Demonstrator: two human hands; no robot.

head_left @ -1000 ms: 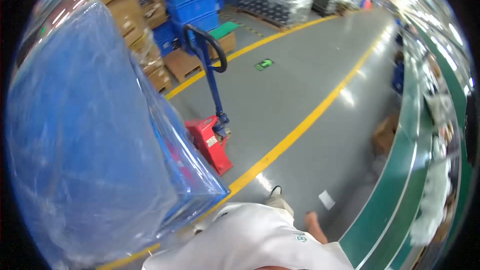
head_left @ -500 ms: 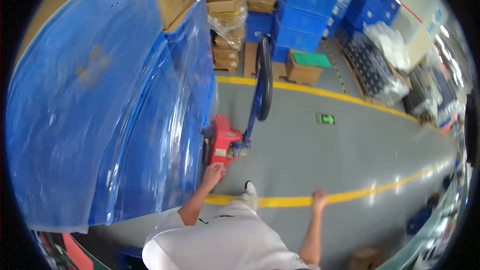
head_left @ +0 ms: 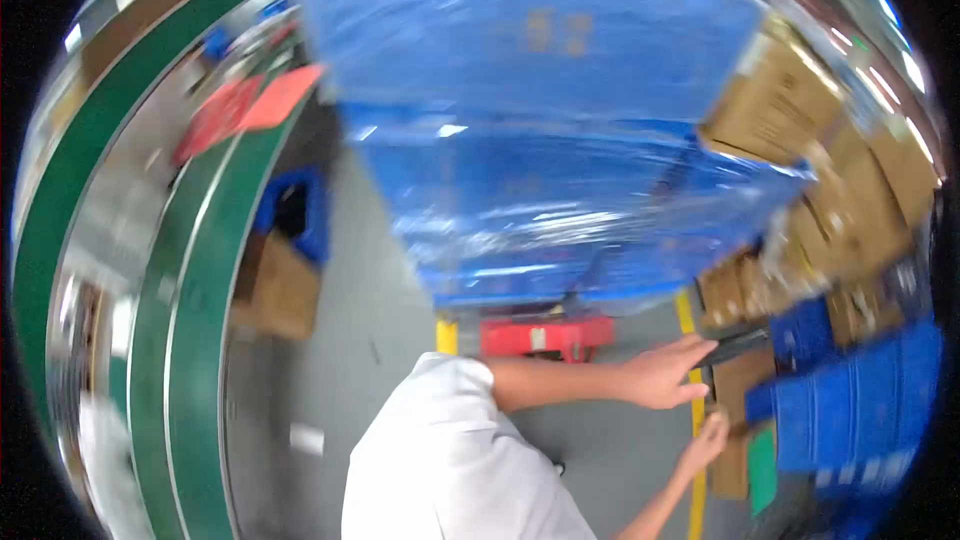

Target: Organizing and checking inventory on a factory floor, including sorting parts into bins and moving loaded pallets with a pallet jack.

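Note:
My left hand (head_left: 665, 375) stretches out to the right with its fingers straight and the thumb apart. Its fingertips are at the black loop handle (head_left: 742, 344) of a pallet jack; whether they touch it I cannot tell. The jack's red body (head_left: 545, 337) sits low against a tall load of blue crates (head_left: 540, 160) wrapped in clear film. My right hand (head_left: 708, 443) is raised just below the left one, its fingers bent and blurred. No object shows in it.
A long green-edged workbench (head_left: 205, 270) runs along the left, with red sheets (head_left: 255, 110) on it. Beside it stand a cardboard box (head_left: 278, 285) and a blue bin (head_left: 300, 208). Stacked cartons (head_left: 850, 190) and blue crates (head_left: 855, 400) fill the right, past a yellow floor line (head_left: 697, 485).
My view has swung left, so the wrapped load and jack now lie ahead. My left hand has left the jack's red body for its black handle. My right hand has come up near it.

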